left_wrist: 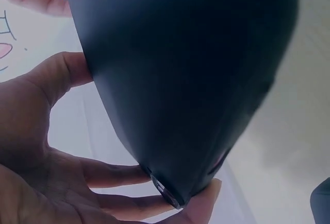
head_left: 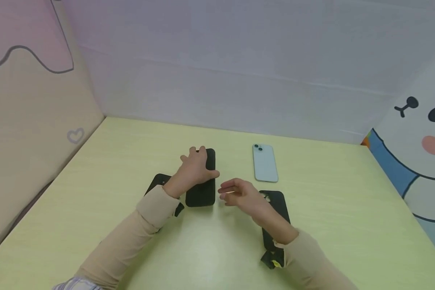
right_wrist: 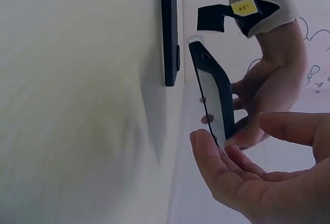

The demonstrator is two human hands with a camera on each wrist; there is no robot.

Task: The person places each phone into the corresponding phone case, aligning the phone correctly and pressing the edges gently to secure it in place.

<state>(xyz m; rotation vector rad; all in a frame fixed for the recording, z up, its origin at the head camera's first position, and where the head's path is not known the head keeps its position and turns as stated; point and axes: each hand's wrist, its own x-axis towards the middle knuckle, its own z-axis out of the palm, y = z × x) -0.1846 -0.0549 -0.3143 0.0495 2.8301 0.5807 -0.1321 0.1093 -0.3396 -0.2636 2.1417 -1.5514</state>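
"Two tan sleeves (head_left: 119,237) are closest. Where's the black phone (head_left: 203,191)?"

"Left of the pale blue phone (head_left: 265,164), up off the tabletop (head_left: 206,253). The grip of the left hand (head_left: 195,167) is around it."

"And the right hand (head_left: 249,200)?"

"Nearer us than the pale blue phone. Its grip is loose, with nothing in it."

"How far along?"

"Lifting looks done, but it isn't set down yet. The pale blue phone lies untouched."

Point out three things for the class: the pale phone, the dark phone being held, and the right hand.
Pale phone (head_left: 266,164): head view, middle of its back.
Held dark phone (left_wrist: 183,74): left wrist view, middle of its broad face.
Right hand (head_left: 247,198): head view, middle of the hand.
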